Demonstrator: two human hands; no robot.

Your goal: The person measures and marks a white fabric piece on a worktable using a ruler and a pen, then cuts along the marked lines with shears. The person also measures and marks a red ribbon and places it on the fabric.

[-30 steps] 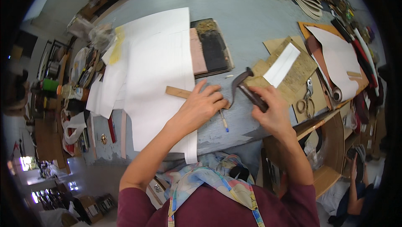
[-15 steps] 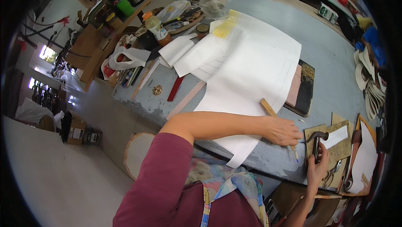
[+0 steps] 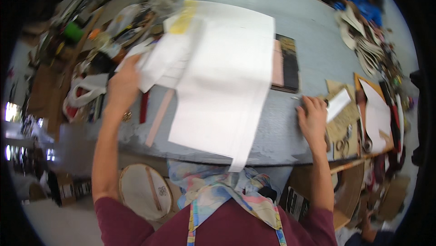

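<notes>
"How far along are you?"
"Your white sheet (image 3: 222,78) is already laid out on the table (image 3: 284,130); the smaller white pieces (image 3: 170,55) overlap to its left, not yet spread. What else is left doesn't show."
"Your hands?"
"Your left hand (image 3: 125,84) meets those pieces, too blurred to tell its grip. Your right hand (image 3: 313,116) curls beside the worn board (image 3: 349,119); whether it holds anything, I can't tell."

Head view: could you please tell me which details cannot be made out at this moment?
In the head view:
Left hand: motion blur; whether it grips the white sheets is unclear.
Right hand: its back hides the palm and whatever lies beneath.
Orange-capped bottle: too blurred to tell its contents.
Co-worker's dark sleeve: cut off by the lower edge.
</notes>
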